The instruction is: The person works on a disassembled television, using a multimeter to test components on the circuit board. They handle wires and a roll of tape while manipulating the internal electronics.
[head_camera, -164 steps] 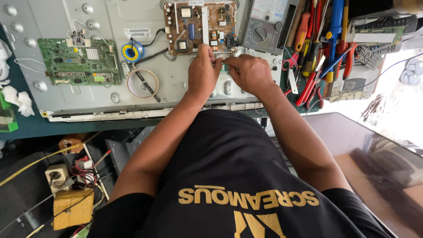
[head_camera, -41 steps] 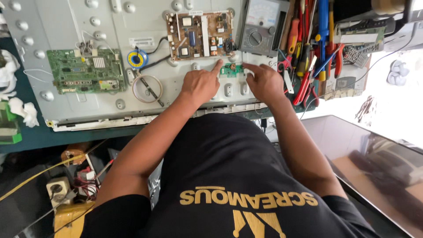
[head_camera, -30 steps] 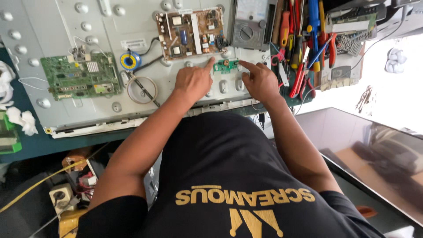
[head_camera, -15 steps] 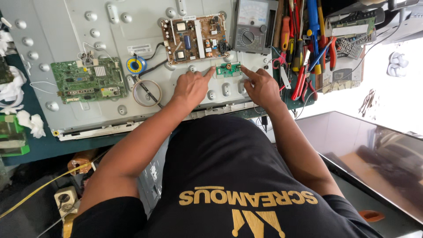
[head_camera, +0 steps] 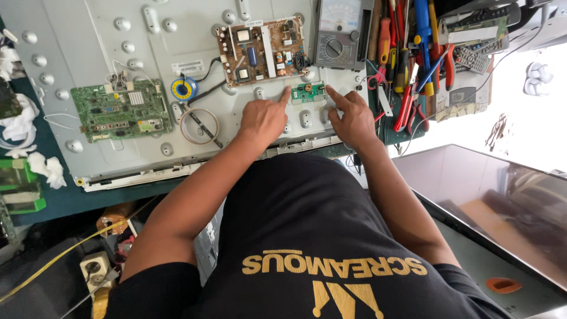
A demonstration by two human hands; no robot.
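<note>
A small green circuit board (head_camera: 308, 92) lies on the grey metal back panel (head_camera: 147, 53) of a flat screen. My left hand (head_camera: 264, 118) points with its index finger at the board's left end. My right hand (head_camera: 353, 115) points with its index finger at the board's right end. Both fingertips touch or nearly touch it, and neither hand holds anything. Just above the small board sits a brown power board (head_camera: 261, 50). A larger green main board (head_camera: 121, 110) lies on the panel's left part.
An analogue multimeter (head_camera: 336, 32) stands at the top right of the panel. Screwdrivers and pliers (head_camera: 413, 59) are piled to the right. A blue solder spool (head_camera: 183, 90) and a coiled wire ring (head_camera: 199, 126) lie mid-panel. A dark screen (head_camera: 496, 201) lies at the right.
Earlier both hands were together over the small board, handling it. Now the board lies flat on the panel and each hand points one index finger at an end of it.
</note>
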